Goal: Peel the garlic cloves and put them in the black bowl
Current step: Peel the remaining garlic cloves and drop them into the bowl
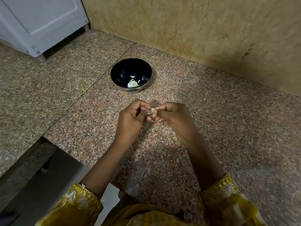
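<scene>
One garlic clove (150,113) is pinched between your two hands, the left hand (132,117) and right hand (174,119) drawn together over the worktop (211,128), just short of the black bowl (117,74). Steady the clove with your left fingers and let the right ones tug the papery skin (152,109) off from the tip in strips (no crushing). One bowl, one clove in hand, and three or perhaps four peeled cloves (132,83) inside the bowl; they clump, so the count is unsure.
</scene>
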